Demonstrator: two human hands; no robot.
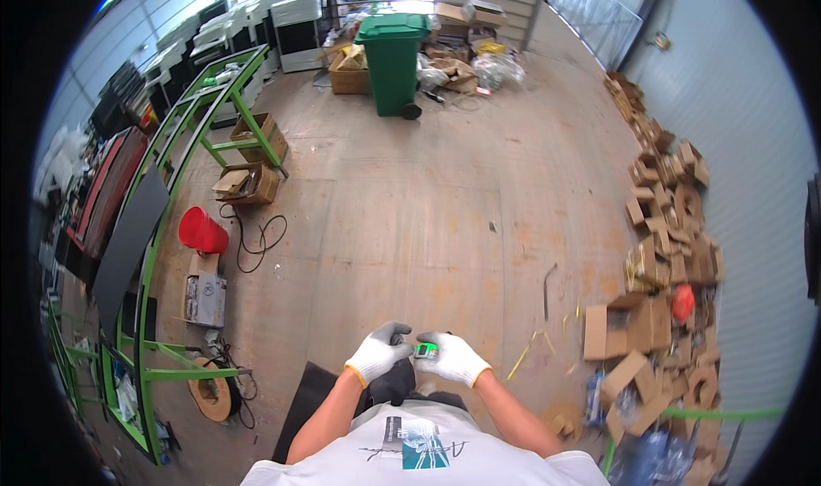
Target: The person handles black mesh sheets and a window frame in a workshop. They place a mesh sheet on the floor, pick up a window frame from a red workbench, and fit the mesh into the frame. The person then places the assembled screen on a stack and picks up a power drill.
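In front of my body, both hands wear white knit gloves with grey-coated fingers. My right hand grips a small boxy green and black device, about palm-sized, with a dark face turned up. It could be a tape measure, but it is too small to be sure. Just left of it, my left hand has its fingers bent and the thumb apart from them. I see nothing held there, and a small gap separates it from the device.
A green metal frame, a red bucket and a cable reel stand at left. Ahead is a green wheeled bin. Cardboard boxes line the right wall. A bent dark rod and yellow strips lie on the floor.
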